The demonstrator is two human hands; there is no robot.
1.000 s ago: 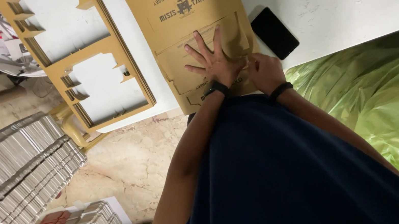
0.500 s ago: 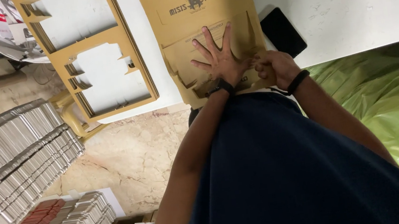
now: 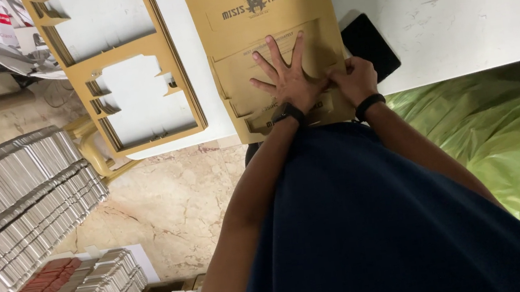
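Two hands press one flat cardboard box blank at the near edge of a white table.

Nearest us, our dark blue shirt (image 3: 378, 231) fills the lower middle and hides the floor beneath. At 8 o'clock we count two groups of stacked flattened cartons (image 3: 15, 218), grey above, red-edged below; at 4 o'clock lies one green plastic sheet (image 3: 506, 133). Further out, our left hand (image 3: 288, 79) lies flat, fingers spread, gripping nothing, on the brown box blank (image 3: 257, 19) at 12 o'clock on the table (image 3: 455, 0). Our right hand (image 3: 353, 80) is curled, pinching the blank's edge. One black phone (image 3: 370, 41) lies just beside it, partly covered. At 11 o'clock rests one stack of cut-out cardboard frames (image 3: 122, 64).
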